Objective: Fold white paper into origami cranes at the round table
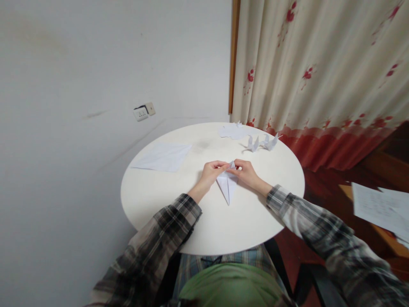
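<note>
A white paper piece (227, 186), folded into a narrow kite shape with its point toward me, lies on the round white table (166, 200). My left hand (211, 171) pinches the piece's far end from the left. My right hand (245, 171) pinches the same end from the right. Both hands have their fingers pressed together on the paper. Plaid sleeves cover both forearms.
A flat white sheet (163, 156) lies at the table's left. Two folded paper cranes (262, 143) and some white paper scraps (232, 130) sit at the far edge. A cream curtain with red flowers (319, 72) hangs behind. Loose papers (380, 209) rest on a wooden surface at right.
</note>
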`<state>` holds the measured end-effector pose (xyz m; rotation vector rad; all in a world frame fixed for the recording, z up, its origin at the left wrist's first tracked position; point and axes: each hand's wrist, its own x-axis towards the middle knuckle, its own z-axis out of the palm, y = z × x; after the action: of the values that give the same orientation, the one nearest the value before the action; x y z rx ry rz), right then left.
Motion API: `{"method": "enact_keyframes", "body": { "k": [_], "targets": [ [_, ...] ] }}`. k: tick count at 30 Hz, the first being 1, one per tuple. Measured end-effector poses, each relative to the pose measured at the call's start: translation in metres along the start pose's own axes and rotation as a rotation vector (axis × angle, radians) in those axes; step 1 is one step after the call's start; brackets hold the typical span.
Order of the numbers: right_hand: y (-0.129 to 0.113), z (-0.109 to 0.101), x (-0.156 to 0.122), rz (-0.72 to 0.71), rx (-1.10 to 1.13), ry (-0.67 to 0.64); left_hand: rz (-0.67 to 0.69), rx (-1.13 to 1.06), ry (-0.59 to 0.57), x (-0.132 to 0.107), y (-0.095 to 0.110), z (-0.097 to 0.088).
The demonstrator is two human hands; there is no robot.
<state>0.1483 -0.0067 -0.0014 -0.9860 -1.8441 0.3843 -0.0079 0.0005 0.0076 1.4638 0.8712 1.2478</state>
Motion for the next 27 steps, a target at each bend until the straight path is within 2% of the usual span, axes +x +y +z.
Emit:
{"method": "enact_keyframes", "body": {
  "k": [7, 14, 27],
  "targets": [
    [-0.0015, -0.0001, 0.0005, -0.008, 0.019, -0.008, 0.005, -0.093, -0.025, 0.0006, -0.0015, 0.0019],
    [0.0019, 0.0008, 0.0001, 0.014, 0.010, -0.008, -0.049, -0.141, -0.053, -0.0005, 0.0003, 0.0016],
    [0.0006, -0.0002, 0.0003, -0.030, -0.036, -0.024, -0.026, -0.136, -0.024, -0.0019, 0.0025, 0.0026]
  ]
}}
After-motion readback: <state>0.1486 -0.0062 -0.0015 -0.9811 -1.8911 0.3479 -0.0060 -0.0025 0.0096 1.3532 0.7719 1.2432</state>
